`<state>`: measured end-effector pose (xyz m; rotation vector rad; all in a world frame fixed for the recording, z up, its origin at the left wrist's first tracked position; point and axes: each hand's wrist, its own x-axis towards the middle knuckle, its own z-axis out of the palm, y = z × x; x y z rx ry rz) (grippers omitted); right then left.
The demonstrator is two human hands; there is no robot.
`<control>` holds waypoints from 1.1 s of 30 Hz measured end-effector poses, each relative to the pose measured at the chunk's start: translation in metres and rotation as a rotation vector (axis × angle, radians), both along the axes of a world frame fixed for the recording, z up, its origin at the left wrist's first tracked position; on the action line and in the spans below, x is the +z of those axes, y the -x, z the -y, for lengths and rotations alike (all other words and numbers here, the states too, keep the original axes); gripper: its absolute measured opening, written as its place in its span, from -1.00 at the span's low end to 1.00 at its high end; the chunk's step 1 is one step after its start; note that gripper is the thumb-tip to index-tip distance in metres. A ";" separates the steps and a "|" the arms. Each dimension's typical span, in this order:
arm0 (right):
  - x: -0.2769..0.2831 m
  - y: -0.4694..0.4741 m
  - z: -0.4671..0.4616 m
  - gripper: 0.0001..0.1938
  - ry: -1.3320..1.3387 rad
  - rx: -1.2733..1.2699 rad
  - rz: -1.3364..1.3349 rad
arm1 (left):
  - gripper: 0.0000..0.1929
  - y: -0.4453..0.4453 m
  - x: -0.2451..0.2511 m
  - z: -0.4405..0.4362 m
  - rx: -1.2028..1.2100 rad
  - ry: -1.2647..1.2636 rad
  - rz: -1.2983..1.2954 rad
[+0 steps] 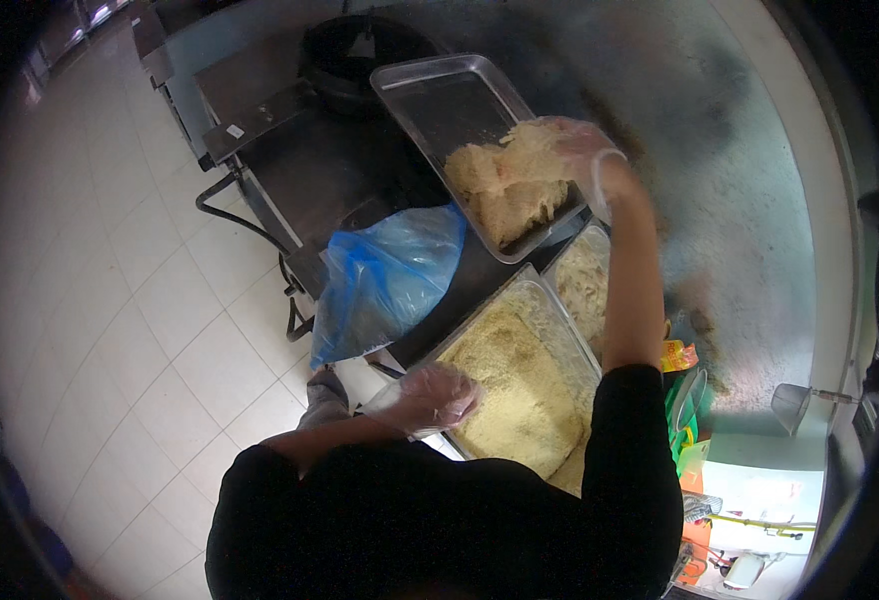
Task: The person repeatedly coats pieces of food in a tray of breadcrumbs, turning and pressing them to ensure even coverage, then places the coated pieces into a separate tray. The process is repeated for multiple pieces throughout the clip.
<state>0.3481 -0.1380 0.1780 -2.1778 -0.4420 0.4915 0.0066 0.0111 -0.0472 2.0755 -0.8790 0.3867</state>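
My right hand [586, 150], in a clear plastic glove, grips a pale, crumb-coated piece of food [533, 150] at the metal tray [439, 112]. More coated pieces [511, 210] are heaped in the near end of that tray. My left hand [439, 397], also gloved, is at the left rim of a clear container filled with yellowish breadcrumbs [514, 382]. Its fingers are curled and partly hidden, so whether they hold anything does not show. Behind the crumbs, partly covered by my right forearm, is a second container of pale, wet-looking food pieces [578, 281].
A blue-tinted plastic bag [394, 277] lies over the left edge of the dark counter [439, 315]. A black round bin or pot [364, 64] stands beyond the tray. Tiled floor [177, 322] extends left; a wire strainer [792, 409] is at far right.
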 end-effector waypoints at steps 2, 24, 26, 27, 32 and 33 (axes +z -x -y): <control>-0.030 -0.029 0.002 -0.55 0.017 -0.025 -0.059 | -0.82 0.001 -0.002 0.001 -0.019 -0.034 -0.026; -0.247 0.372 0.262 -0.62 0.652 -0.229 -0.085 | -0.88 -0.009 0.024 -0.006 -0.009 -0.009 -0.081; -0.273 0.385 0.232 -0.60 0.398 -0.485 0.133 | -0.88 -0.007 0.024 -0.003 0.082 -0.028 0.088; -0.279 0.385 0.212 -0.58 0.360 -0.539 0.313 | -0.85 -0.007 0.025 -0.002 0.121 -0.050 0.183; -0.242 0.378 0.114 -0.31 0.520 -0.114 0.002 | -0.85 -0.003 0.031 -0.003 0.165 -0.150 0.126; -0.228 0.387 0.097 -0.29 0.543 -0.129 -0.021 | -0.85 -0.003 0.032 -0.003 0.157 -0.160 0.109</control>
